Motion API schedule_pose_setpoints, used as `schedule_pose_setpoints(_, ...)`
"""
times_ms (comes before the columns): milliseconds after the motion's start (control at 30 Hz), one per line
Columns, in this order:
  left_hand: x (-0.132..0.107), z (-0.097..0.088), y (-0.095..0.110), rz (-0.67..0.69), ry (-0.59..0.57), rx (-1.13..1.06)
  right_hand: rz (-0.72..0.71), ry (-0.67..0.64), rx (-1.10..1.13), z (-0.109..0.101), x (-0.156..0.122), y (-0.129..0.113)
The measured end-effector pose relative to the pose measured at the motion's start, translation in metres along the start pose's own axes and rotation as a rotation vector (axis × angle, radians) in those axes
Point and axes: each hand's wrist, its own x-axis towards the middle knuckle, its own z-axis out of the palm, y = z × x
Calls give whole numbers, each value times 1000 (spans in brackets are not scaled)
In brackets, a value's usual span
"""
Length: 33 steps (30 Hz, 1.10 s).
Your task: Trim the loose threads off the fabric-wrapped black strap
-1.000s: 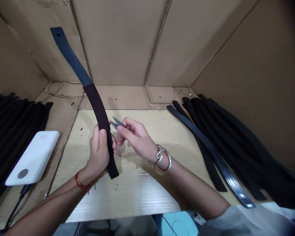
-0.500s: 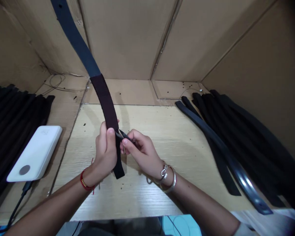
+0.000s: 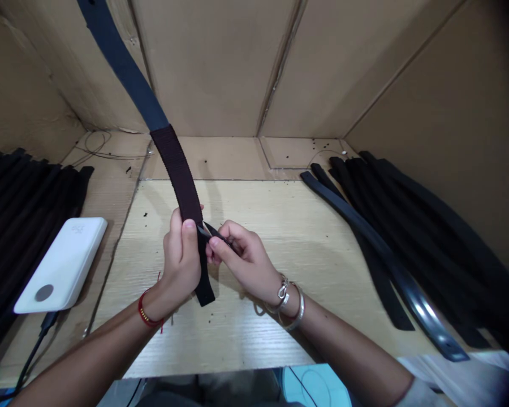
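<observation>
My left hand point(image 3: 182, 251) is closed round a long dark strap point(image 3: 176, 169), its thumb pressed on the front face. The strap rises up and to the left past the top of the view. Its upper length is smooth and blue-grey, its middle is a dark brown band with ribbed edges, and a short black end hangs below my hand. In my right hand point(image 3: 246, 257) is a pair of small dark thread snips point(image 3: 215, 233), pinched between thumb and fingers. Their two blades are parted, with the tips at the strap's right edge beside my left thumb. My fingers hide the handles.
A white power bank point(image 3: 61, 265) with a black cable lies at the left, beside a stack of black straps point(image 3: 29, 209). More black straps point(image 3: 401, 226) lie at the right, a glossy curved one point(image 3: 377, 249) in front. Cardboard walls point(image 3: 212, 68) enclose the wooden board point(image 3: 254, 339).
The view has shifted slightly. The strap's upper part sits a little further left and the snips' blades have moved slightly at its edge; both hands keep their hold.
</observation>
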Motion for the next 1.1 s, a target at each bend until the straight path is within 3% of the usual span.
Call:
schedule_pose_setpoints(367,-1,1,-1,-22,13,15,19,9,144,2,1,-1)
schedule_pose_setpoints(1100,-3,1,2,15,5,1,8,-17,180,1,0,-1)
